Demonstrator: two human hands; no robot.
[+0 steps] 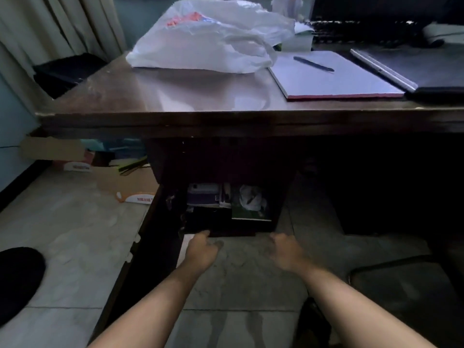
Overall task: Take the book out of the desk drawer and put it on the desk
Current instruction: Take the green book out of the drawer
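Observation:
A dark wooden desk (200, 116) fills the upper half of the head view. Below its top, a low drawer (233, 232) stands pulled out. Inside lie a stack of books (204, 195) at the back left, a green-covered book (248, 214) at the right and a crumpled white bag (251, 197) on it. My left hand (203, 249) is at the drawer's front edge, fingers curled loosely, thumb touching the rim. My right hand (286, 251) hovers just in front of the drawer's right corner, holding nothing. The drawer's interior is dim.
On the desk top sit a white plastic bag (208, 38), a notepad (334, 76) with a pen (313, 64), and a closed laptop (411, 69). Flattened cardboard (125, 182) lies on the tiled floor at the left. A chair base (401, 280) is at the lower right.

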